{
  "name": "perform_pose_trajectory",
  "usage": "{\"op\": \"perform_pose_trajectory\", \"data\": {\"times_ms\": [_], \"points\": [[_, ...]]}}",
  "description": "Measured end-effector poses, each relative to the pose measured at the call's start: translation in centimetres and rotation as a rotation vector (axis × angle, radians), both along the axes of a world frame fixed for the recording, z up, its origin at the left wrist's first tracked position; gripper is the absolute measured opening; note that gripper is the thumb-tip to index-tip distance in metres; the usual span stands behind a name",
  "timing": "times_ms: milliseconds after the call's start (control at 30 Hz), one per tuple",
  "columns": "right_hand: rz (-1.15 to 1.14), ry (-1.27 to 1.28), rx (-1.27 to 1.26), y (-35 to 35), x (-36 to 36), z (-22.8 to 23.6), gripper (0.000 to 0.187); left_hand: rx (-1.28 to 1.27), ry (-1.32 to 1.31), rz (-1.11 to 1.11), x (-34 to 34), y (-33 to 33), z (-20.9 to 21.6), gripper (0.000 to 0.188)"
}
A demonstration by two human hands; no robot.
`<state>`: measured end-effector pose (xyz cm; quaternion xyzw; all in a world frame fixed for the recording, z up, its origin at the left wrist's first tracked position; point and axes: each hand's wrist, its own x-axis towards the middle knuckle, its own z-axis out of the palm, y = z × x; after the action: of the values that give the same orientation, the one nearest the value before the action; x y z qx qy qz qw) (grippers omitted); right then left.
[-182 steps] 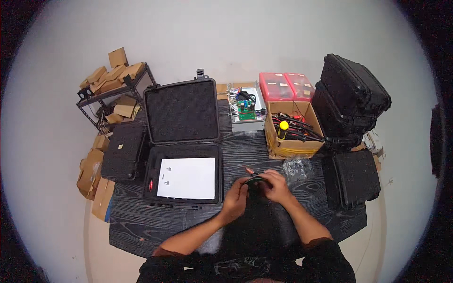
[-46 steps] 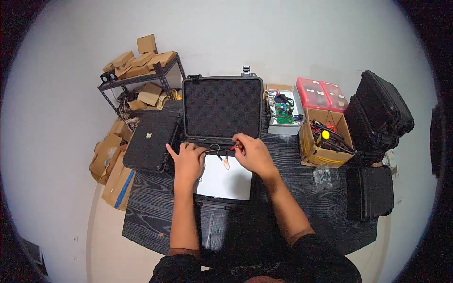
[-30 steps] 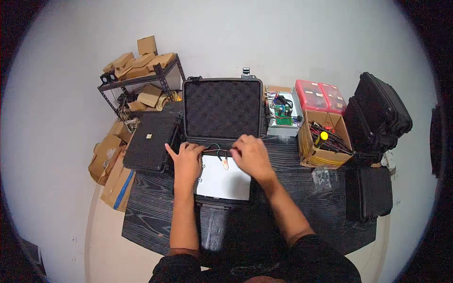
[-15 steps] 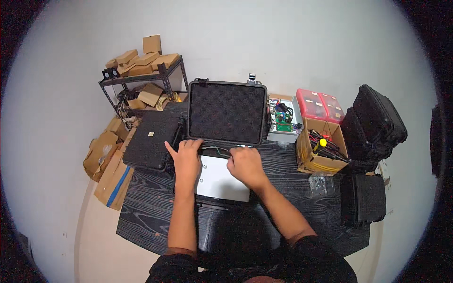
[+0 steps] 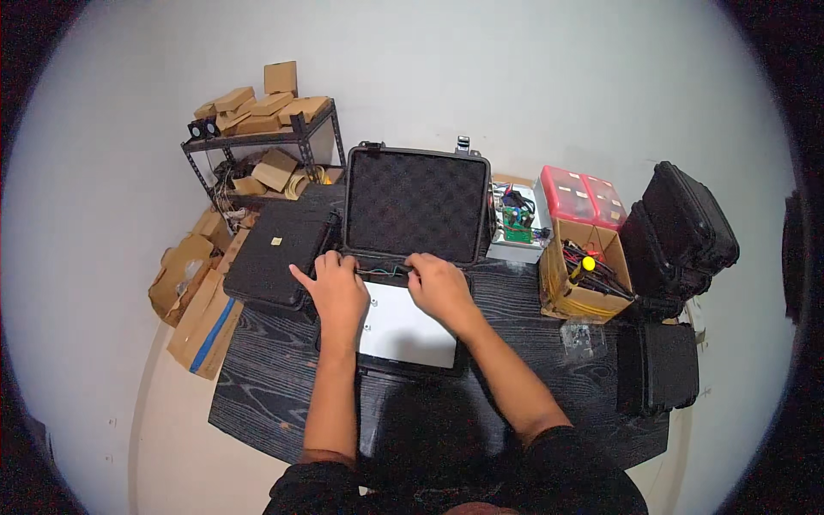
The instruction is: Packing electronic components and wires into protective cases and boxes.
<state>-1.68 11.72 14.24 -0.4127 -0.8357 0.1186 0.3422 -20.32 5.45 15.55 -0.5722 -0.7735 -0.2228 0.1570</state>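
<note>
"Fingers (image 5: 333, 263) first. State?"

"Left hand (image 5: 339, 300): thumb spread wide to the left, others close together, bent down. Right hand (image 5: 439, 290): curled, tips partly hidden. Can't tell if it's pinching."

"Rest of it, big to small?"

"Desk (image 5: 257, 386), dark wood grain. Past its back left corner, a rack (image 5: 300, 130) with cardboard boxes on top. Stack of black cases (image 5: 691, 210) at the desk's back right corner."

"And by the hands?"

"Open case (image 5: 416, 202), black, left of the desk's middle. Lid up, foam-lined, on the back edge side. Closed case (image 5: 279, 266) just beside it, at the desk's left edge. Another black case (image 5: 658, 369) at the right edge."

"Smaller stuff?"

"Carton (image 5: 579, 305) of dark leads, toward the desk's back right. White panel (image 5: 412, 326) flat in the open case's base. Pink boxes (image 5: 579, 193) behind the carton. White chassis (image 5: 515, 251) with a green board, between lid and carton. Clear bag (image 5: 584, 339) of small parts in front of the carton."

"Smallest?"

"Thin wires (image 5: 382, 272), one greenish. They cross the base along its back edge, just behind the panel, from the left fingertips to the right."
</note>
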Motion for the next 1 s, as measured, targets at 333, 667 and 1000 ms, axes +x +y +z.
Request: {"op": "perform_pose_trajectory", "data": {"times_ms": [333, 667, 1000], "points": [[0.071, 0.075, 0.016, 0.1, -0.3, -0.9, 0.020, -0.052, 0.048, -0.137, -0.9, 0.3, -0.9, 0.026], [0.003, 0.096, 0.007, -0.2, -0.5, -0.6, 0.027, 0.009, 0.028, -0.245, -0.7, 0.1, -0.9, 0.024], [0.127, -0.159, 0.042, 0.9, -2.1, -0.4, 0.034, 0.043, 0.122, -0.103, -0.8, 0.2, -1.0, 0.016]]}}
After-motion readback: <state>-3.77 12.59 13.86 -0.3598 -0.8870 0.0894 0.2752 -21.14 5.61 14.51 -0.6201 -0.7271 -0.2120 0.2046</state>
